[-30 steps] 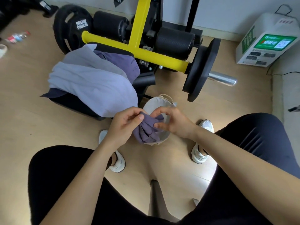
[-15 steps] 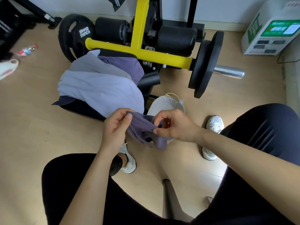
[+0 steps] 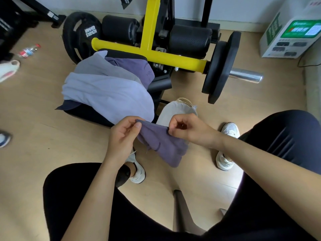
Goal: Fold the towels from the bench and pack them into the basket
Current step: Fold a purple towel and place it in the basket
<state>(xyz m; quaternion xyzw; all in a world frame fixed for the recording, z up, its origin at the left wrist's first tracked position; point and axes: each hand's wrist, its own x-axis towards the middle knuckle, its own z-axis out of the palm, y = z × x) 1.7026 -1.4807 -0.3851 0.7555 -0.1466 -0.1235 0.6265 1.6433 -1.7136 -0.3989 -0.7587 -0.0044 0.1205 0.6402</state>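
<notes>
The purple towel [image 3: 163, 146], bunched at the basket [image 3: 173, 110] a second ago, now hangs just before it. The left hand [image 3: 121, 136] and right hand [image 3: 189, 129] pinch its top edge, so folding is probably beginning, not packing.

**Desk:** What is hanging at centre frame?

**Photographer:** A dusky purple towel [image 3: 161, 145] is hanging crumpled in mid-air. The left hand [image 3: 121, 136] and the right hand [image 3: 189, 129] are pinching its top hem taut, and its folds are drooping toward 6 o'clock.

**Desk:** And the basket?

**Photographer:** The pale fabric basket [image 3: 172, 110] is sitting just behind it at 12 o'clock, with a rope handle [image 3: 185, 101] showing at its far rim. The towel is covering its near edge.

**Desk:** The others?

**Photographer:** At 10 o'clock a heap is lying unfolded on the black bench [image 3: 83, 112]. A lavender towel [image 3: 107, 94] is spreading on top, a grey towel [image 3: 97, 66] and a darker purple towel [image 3: 133, 66] are bunching behind it, and a navy corner [image 3: 69, 105] is poking out at its 8 o'clock.
</notes>
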